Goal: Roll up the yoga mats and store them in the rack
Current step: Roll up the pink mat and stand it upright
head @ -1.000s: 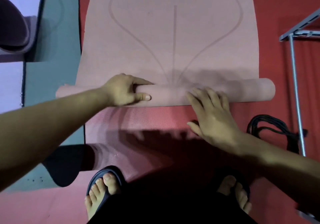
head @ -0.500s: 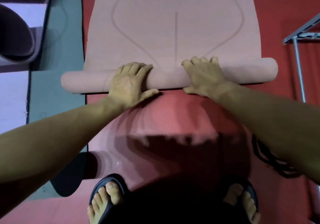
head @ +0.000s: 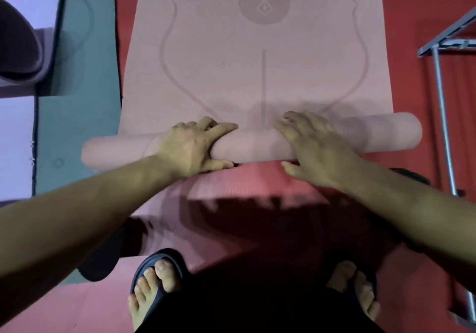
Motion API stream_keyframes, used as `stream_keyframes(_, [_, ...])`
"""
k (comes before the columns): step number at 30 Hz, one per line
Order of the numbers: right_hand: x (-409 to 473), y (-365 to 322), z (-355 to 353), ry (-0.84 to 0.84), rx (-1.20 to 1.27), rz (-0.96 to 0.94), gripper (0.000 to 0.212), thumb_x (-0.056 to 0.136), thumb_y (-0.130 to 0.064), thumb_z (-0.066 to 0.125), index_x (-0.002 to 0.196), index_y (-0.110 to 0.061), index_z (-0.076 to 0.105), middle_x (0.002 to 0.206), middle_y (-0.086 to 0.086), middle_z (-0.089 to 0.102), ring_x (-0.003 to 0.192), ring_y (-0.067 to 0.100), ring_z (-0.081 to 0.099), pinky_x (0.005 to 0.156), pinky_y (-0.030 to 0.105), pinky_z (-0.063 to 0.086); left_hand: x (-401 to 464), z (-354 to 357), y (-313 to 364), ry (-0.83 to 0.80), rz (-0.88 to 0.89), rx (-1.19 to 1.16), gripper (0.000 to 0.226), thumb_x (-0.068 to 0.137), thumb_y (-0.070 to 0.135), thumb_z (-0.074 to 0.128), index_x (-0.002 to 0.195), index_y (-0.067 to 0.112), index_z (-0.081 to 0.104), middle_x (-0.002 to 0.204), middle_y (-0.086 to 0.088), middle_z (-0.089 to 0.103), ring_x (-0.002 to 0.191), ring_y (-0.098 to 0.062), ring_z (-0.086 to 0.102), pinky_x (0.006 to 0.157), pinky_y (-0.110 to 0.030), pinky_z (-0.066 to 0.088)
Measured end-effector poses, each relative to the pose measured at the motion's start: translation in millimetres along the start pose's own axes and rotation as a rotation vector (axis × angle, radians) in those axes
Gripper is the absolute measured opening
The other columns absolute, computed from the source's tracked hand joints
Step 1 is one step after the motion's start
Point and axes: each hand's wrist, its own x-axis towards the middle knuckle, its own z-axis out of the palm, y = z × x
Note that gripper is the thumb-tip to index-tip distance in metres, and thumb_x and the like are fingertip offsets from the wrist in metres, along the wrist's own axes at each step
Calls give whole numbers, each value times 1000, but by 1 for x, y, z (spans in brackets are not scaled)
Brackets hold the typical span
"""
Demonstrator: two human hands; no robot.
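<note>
A pale pink yoga mat [head: 257,70] with a printed outline and a round logo lies flat on the floor, stretching away from me. Its near end is wound into a roll [head: 255,144] that runs left to right across the view. My left hand [head: 192,147] grips the roll left of centre, fingers curled over the top and thumb under the near side. My right hand [head: 313,144] rests on the roll right of centre with straight, spread fingers.
A darker pink mat [head: 231,193] lies under the roll, on red flooring [head: 422,10]. A teal mat [head: 85,75] lies at the left, a rolled purple mat [head: 18,49] beyond it. A metal rack frame [head: 443,95] stands at the right. My sandalled feet [head: 157,281] are below.
The roll has advanced along the mat since a second ago. My left hand has shifted from lying over the top to gripping the roll. My right hand has slid back, fingers spread over it.
</note>
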Motion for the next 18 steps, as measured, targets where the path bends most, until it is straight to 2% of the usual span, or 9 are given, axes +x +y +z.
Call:
stream_keyframes(2, [-19, -4, 7, 185, -17, 24, 86, 66, -38, 76, 141, -6, 48, 145, 19, 45, 125, 45, 45, 104, 55, 37, 15, -11, -12, -137, -29, -97, 92, 64, 94, 32, 145, 49, 29, 126, 4, 55, 109, -26, 59, 88, -41, 50])
stream_keyframes(5, [-25, -11, 16, 184, -94, 52, 92, 64, -36, 77, 144, -3, 43, 146, 20, 43, 127, 44, 44, 106, 56, 34, 36, -27, -23, -225, 2, -200, 95, 57, 94, 40, 141, 49, 40, 128, 4, 54, 116, -24, 50, 101, -44, 43])
stream_keyframes(6, [-22, -12, 19, 165, -122, 59, 96, 65, -38, 77, 146, -1, 39, 148, 20, 41, 129, 44, 42, 108, 57, 31, 40, -31, -25, -193, 26, -195, 95, 57, 93, 42, 138, 45, 46, 127, 2, 54, 114, -25, 50, 100, -44, 43])
stream_keyframes(8, [-7, -9, 24, 134, -177, 89, 106, 65, -45, 77, 149, 1, 32, 152, 22, 36, 134, 44, 38, 112, 57, 28, 42, -36, -25, 7, 54, -142, 87, 60, 90, 47, 127, 36, 59, 118, 1, 59, 103, -26, 53, 93, -44, 45])
stream_keyframes(10, [19, -1, 22, 118, -188, 127, 116, 63, -57, 77, 152, -1, 27, 153, 20, 35, 136, 42, 37, 114, 57, 26, 37, -31, -23, 240, 21, -117, 80, 62, 89, 52, 114, 29, 63, 108, 2, 61, 93, -26, 54, 83, -42, 47])
stream_keyframes(11, [35, 4, 19, 104, -174, 144, 118, 61, -62, 77, 151, -3, 28, 151, 18, 38, 135, 41, 39, 114, 56, 26, 33, -26, -20, 307, -5, -106, 81, 61, 89, 54, 114, 28, 63, 108, 2, 60, 92, -27, 54, 82, -42, 47])
stream_keyframes(13, [65, 14, 7, 40, -152, 157, 110, 60, -66, 79, 144, -9, 36, 140, 13, 47, 125, 36, 46, 110, 51, 30, 30, -15, -14, 315, -38, -54, 90, 58, 88, 60, 124, 26, 57, 119, -1, 57, 99, -31, 54, 88, -46, 47])
stream_keyframes(15, [86, 23, -7, 4, -148, 129, 92, 63, -65, 78, 133, -15, 44, 127, 9, 55, 114, 33, 52, 100, 46, 35, 35, -12, -11, 253, -82, -10, 95, 58, 73, 75, 136, 25, 48, 131, -4, 52, 110, -35, 52, 98, -48, 43])
stream_keyframes(18, [98, 35, -22, -74, -121, 61, 83, 64, -65, 74, 126, -16, 50, 117, 9, 60, 106, 33, 57, 93, 46, 40, 42, -26, -13, 212, -117, -41, 88, 62, 51, 85, 138, 27, 48, 133, -3, 54, 109, -35, 58, 93, -45, 46])
